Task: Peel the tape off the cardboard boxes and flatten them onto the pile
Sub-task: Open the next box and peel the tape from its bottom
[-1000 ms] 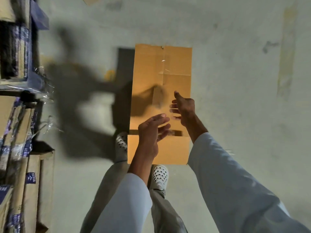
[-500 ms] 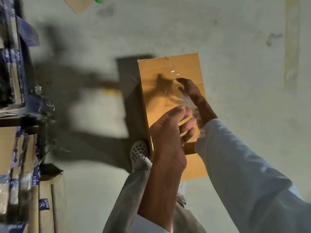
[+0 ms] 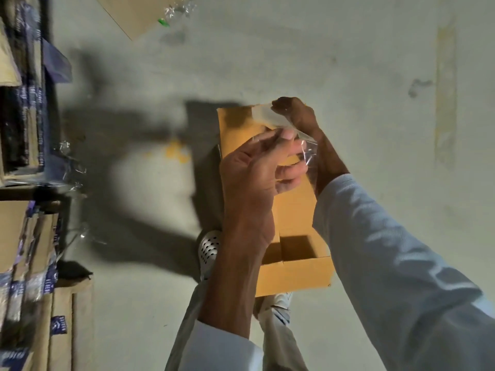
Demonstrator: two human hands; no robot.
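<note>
An orange-brown cardboard box (image 3: 294, 210) lies lengthwise below me, its near end open with the flaps spread. A strip of clear tape (image 3: 267, 119) is lifted off its far top face and stretches between my hands. My right hand (image 3: 296, 113) pinches the strip's far end at the far edge of the box. Closer to me and above the box, my left hand (image 3: 254, 170) pinches the near end of the strip between thumb and fingers, and a crumpled piece of tape (image 3: 308, 153) hangs beside it. My right forearm crosses the box's right edge.
Stacks of flattened cardboard with blue print (image 3: 29, 108) line the left side, with more below (image 3: 42, 263). A flat cardboard sheet (image 3: 131, 14) with crumpled tape (image 3: 179, 9) lies at the top. My white perforated shoes (image 3: 209, 247) stand on the concrete floor (image 3: 375, 103).
Both hands went from hovering over the box to pulling the clear tape up off its top. My right hand reached to the far edge. The box now sits closer and tilted in view.
</note>
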